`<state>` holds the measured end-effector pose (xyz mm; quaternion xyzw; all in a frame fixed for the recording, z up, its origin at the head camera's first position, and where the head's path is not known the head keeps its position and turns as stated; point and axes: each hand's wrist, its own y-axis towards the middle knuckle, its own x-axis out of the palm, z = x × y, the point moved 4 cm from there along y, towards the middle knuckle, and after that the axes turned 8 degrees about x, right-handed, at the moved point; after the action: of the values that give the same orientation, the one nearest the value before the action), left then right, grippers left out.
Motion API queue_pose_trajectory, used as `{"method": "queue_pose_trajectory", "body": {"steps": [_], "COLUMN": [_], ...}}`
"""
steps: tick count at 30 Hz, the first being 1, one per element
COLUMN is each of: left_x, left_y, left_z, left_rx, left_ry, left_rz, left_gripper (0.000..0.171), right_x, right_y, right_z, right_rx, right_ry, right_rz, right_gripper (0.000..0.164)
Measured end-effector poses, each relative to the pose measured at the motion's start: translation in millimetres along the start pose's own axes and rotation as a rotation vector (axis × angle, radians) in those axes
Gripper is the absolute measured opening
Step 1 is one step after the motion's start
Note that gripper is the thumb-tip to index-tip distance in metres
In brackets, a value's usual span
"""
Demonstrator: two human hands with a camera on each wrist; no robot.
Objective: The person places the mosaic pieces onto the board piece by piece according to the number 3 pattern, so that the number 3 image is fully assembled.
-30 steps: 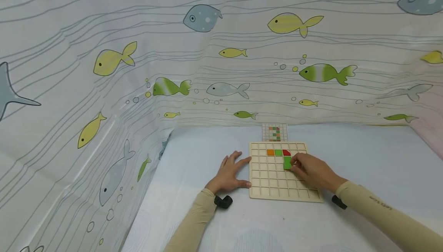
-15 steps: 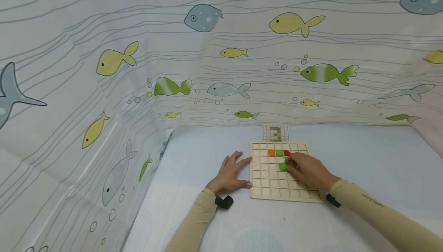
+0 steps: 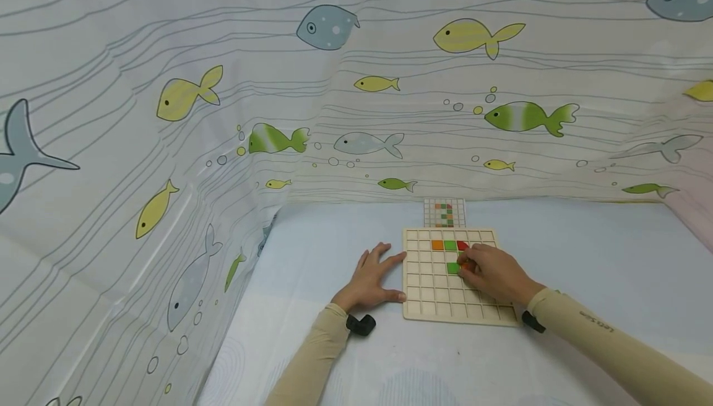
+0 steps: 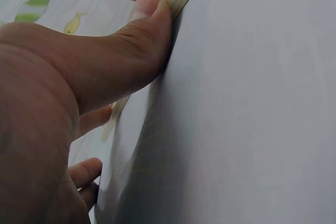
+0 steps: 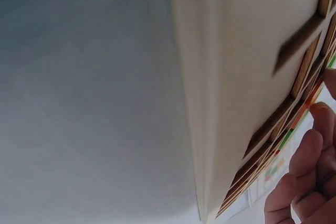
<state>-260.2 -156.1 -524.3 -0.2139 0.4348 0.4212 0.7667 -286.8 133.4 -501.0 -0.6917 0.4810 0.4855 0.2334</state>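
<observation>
A wooden grid board (image 3: 429, 294) lies on the table. My left hand (image 3: 367, 279) has its fingers spread, with thumb and index fingertip touching the board's left edge. Over the board's right half, my right hand (image 3: 498, 273) pinches a small orange tile (image 3: 468, 266) between thumb and fingertips. Just left of that tile a green square tile (image 3: 453, 268) sits in a cell. Higher up is a row of an orange square tile (image 3: 437, 245), a green square tile (image 3: 450, 245) and a red tile (image 3: 462, 246) with a rounded corner. My right fingers partly hide another green tile below the red one.
Behind the board lies a pattern card (image 3: 444, 213) printed with a grid and coloured squares. A fish-printed sheet (image 3: 312, 84) rises behind and to the left of the pale table (image 3: 312, 245). Both wrists carry black devices (image 3: 361, 325).
My right hand has shifted slightly left over the board. The lower green tile has moved left by about one cell, and an orange tile now shows at my right fingertips. My left hand stays put.
</observation>
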Motion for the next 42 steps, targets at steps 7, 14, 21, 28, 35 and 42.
{"method": "queue_pose_trajectory", "body": {"steps": [7,14,21,28,35,42], "left_x": [-1.1,0.7,3.5,4.6,5.5,2.9], "left_y": [2.1,5.7,8.5,8.8,6.9,3.5], "left_z": [1.6,-0.4,-0.5,1.9,-1.8,-3.9], "left_rx": [0.003,0.013,0.009,0.027,0.040,0.000], "left_ry": [0.007,0.020,0.036,0.019,0.025,0.014], "left_rz": [-0.007,-0.007,-0.014,-0.010,0.023,0.000], "left_gripper": [0.091,0.091,0.092,0.091,0.092,0.092], "right_x": [-0.4,-1.9,-3.8,-10.5,-32.9,-46.2], "right_y": [0.6,0.6,-3.1,-11.5,-21.9,-41.0], "right_z": [-0.5,1.0,3.6,11.9,31.2,53.3], "right_rx": [0.007,-0.024,-0.015,0.051,0.133,0.174], "right_ry": [0.006,-0.005,0.018,0.056,0.113,0.053], "right_rz": [0.016,0.028,0.012,-0.033,-0.047,-0.064], "right_gripper": [0.014,0.008,0.012,0.024,0.028,0.032]}}
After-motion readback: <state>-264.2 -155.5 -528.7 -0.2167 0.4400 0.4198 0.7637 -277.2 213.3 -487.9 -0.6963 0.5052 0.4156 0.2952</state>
